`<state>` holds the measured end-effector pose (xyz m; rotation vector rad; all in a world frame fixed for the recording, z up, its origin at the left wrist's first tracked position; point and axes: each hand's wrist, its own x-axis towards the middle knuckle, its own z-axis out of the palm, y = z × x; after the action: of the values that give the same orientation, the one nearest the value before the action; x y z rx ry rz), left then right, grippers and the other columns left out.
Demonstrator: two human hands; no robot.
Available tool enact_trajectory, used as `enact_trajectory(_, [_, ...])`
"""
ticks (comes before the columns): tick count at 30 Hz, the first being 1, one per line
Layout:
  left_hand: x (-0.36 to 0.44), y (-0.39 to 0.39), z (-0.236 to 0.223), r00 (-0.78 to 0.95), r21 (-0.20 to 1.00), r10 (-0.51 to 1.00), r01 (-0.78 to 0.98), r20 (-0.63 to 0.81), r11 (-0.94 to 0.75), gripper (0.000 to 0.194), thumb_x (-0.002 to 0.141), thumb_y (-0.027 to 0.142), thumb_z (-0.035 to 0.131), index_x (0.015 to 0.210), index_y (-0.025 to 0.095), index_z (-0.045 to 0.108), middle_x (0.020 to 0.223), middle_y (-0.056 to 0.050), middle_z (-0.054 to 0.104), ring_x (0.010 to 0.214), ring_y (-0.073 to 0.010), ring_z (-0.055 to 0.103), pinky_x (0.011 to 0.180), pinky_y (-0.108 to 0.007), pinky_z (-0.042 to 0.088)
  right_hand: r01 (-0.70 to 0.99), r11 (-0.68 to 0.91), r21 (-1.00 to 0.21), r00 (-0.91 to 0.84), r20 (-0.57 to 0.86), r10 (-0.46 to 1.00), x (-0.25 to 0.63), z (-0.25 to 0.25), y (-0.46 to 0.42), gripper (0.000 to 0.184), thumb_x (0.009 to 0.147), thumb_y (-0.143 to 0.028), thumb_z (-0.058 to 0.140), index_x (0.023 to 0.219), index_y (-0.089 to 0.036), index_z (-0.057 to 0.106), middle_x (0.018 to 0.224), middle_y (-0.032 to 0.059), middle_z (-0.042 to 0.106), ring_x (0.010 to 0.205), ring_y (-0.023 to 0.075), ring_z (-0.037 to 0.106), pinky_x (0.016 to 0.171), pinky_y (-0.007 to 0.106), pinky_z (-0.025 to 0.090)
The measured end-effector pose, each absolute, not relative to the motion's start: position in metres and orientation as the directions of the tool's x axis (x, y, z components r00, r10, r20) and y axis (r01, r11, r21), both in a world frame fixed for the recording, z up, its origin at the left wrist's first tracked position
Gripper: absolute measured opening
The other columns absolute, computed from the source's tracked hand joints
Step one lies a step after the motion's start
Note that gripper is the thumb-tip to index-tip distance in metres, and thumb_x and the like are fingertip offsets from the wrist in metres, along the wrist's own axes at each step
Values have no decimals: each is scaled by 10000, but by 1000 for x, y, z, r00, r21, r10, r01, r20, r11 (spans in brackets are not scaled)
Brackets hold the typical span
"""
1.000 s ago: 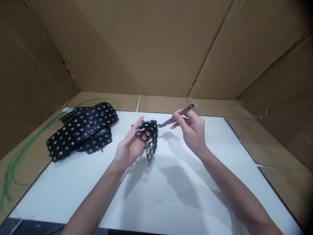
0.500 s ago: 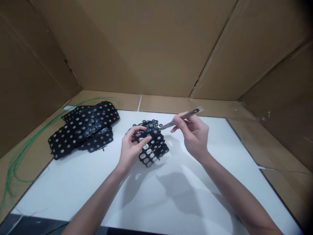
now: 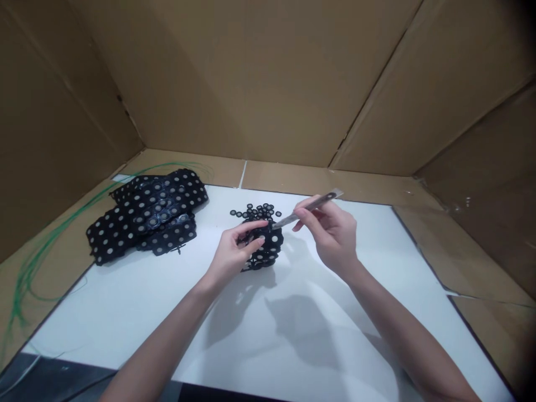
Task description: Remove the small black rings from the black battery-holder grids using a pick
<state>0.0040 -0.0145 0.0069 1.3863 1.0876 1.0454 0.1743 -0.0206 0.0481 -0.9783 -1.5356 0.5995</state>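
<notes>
My left hand [image 3: 235,251] is closed on a small black sheet of linked rings [image 3: 264,249], holding it just above the white board [image 3: 167,312]. My right hand [image 3: 333,229] pinches metal tweezers [image 3: 307,207] whose tip touches the sheet's top edge by my left fingertips. Just behind the sheet, several loose black rings [image 3: 257,211] lie on the board.
A pile of black perforated sheets [image 3: 148,215] lies at the back left of the board. Green wire [image 3: 37,251] loops over the cardboard floor at left. Cardboard walls [image 3: 268,78] close in the back and both sides.
My left hand has gone from flat with the sheet draped over it to gripping the sheet, bunching it and lowering it. The tweezers' tip moved down onto the sheet. The loose rings behind came into view.
</notes>
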Motion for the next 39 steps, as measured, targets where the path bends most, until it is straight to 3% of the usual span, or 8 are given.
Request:
enact_trajectory(3, [5, -14, 8, 183, 994, 983, 97, 31, -49, 303, 662, 234, 654, 961, 190, 667, 997, -49, 672, 902, -210, 596, 791, -315, 462, 304, 511, -804, -52, 522, 851, 173, 46, -21, 130, 805, -266, 527, 739, -162, 570, 756, 20, 601, 595, 102, 591, 499, 223, 520])
enact_trajectory(11, [5, -15, 7, 136, 986, 991, 166, 0, -23, 341, 599, 294, 711, 922, 189, 682, 845, -33, 686, 599, -132, 561, 602, -276, 469, 306, 559, -771, -111, 554, 825, 168, 37, -18, 105, 813, -204, 513, 743, -159, 576, 757, 14, 601, 585, 90, 579, 527, 218, 498])
enact_trajectory(22, [4, -15, 5, 233, 986, 967, 111, 98, -127, 355, 692, 193, 627, 1047, 206, 632, 1072, -45, 653, 986, -203, 585, 869, -312, 446, 262, 553, -791, -89, 551, 830, 167, 36, -18, 91, 814, -184, 514, 751, -156, 574, 755, 9, 593, 579, 84, 575, 536, 221, 496])
enact_trajectory(39, [3, -14, 2, 285, 989, 953, 80, 100, -128, 400, 700, 170, 616, 1099, 197, 605, 1105, -49, 640, 989, -201, 590, 859, -294, 456, 289, 553, -782, -92, 552, 829, 166, 35, -18, 105, 819, -179, 504, 740, -153, 568, 755, 18, 585, 572, 85, 584, 515, 211, 515])
